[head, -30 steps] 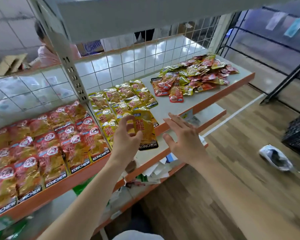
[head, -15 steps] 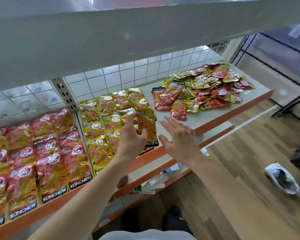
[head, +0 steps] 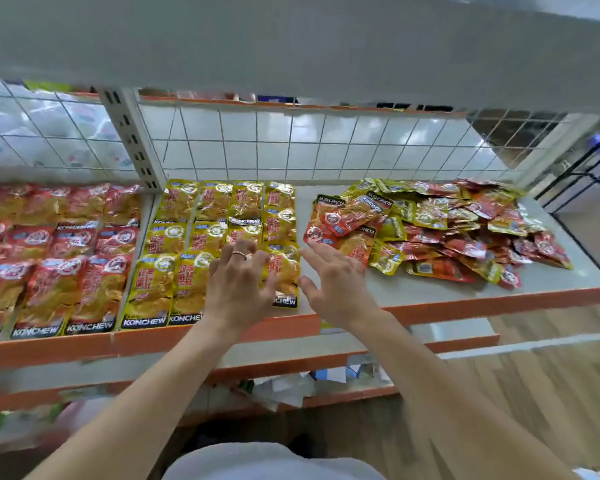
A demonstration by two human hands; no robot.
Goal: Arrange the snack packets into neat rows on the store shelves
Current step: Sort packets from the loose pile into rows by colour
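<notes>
Yellow snack packets [head: 174,237] lie in neat rows on the grey shelf [head: 413,292] with an orange front lip. Red packets [head: 66,258] fill rows to their left. My left hand [head: 239,282], a ring on one finger, lies flat with spread fingers on the front yellow packet [head: 284,268] of the rightmost row. My right hand [head: 336,278] hovers open just right of that packet, fingers straight and pointing toward the loose pile. That pile of mixed red and yellow packets [head: 447,226] is heaped on the shelf's right half.
A white wire grid [head: 291,143] backs the shelf and an upper shelf [head: 291,46] overhangs it. Lower shelves [head: 326,375] hold papers and clutter. Wooden floor [head: 534,393] lies to the right, with a black metal frame [head: 586,174] beyond the shelf end.
The view has swung closer and squarer to the shelf. My left hand has set the yellow packet down at the row's front and now lies flat on it. My right hand stays open beside it.
</notes>
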